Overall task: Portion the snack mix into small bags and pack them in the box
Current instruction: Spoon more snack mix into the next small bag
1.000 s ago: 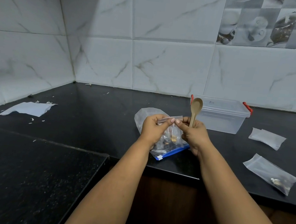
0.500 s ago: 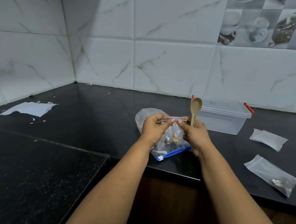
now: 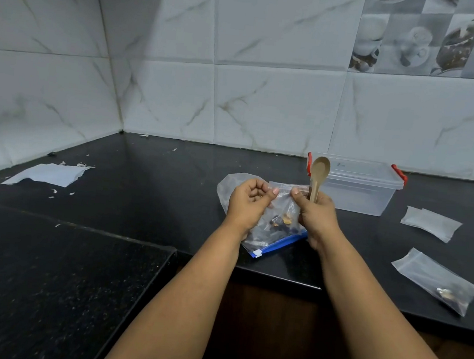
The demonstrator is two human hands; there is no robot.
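My left hand and my right hand pinch the top edge of a small clear bag held up between them, with a few snack pieces at its bottom. My right hand also grips a wooden spoon, bowl pointing up. Behind and under the small bag lies the large zip bag of snack mix with a blue seal. The clear plastic box with red clips stands shut, just behind my right hand.
On the black counter to the right lie an empty small bag and a small bag holding some snack mix. A torn white paper with scraps lies far left. The tiled wall runs along the back.
My fingers have shifted along the small bag's top edge, and the hands have moved slightly apart. The spoon stays upright in my right hand.
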